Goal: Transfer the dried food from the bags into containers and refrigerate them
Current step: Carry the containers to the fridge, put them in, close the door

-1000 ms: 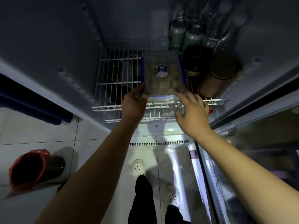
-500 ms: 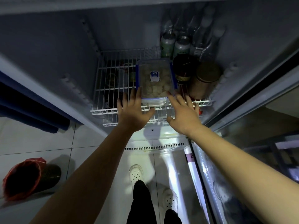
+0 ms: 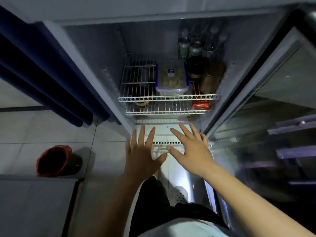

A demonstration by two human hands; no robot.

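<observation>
A clear plastic container [image 3: 171, 76] with a blue-trimmed lid and pale dried food inside stands on the white wire shelf [image 3: 138, 98] of the open fridge. My left hand [image 3: 142, 153] hovers below the shelf, outside the fridge, fingers spread and holding nothing. My right hand [image 3: 191, 147] is beside it to the right, also spread flat and empty. Both hands are well clear of the container.
Two dark jars [image 3: 212, 74] stand right of the container, with cans and bottles [image 3: 195, 48] behind. A red packet [image 3: 201, 104] lies on the lower wire shelf. The glass fridge door [image 3: 273, 100] stands open on the right. A red-lined bin [image 3: 56, 160] sits on the tiled floor, left.
Both hands let go of the container, which stays on the wire shelf, and drew back out of the fridge with fingers spread. The camera pulled back too.
</observation>
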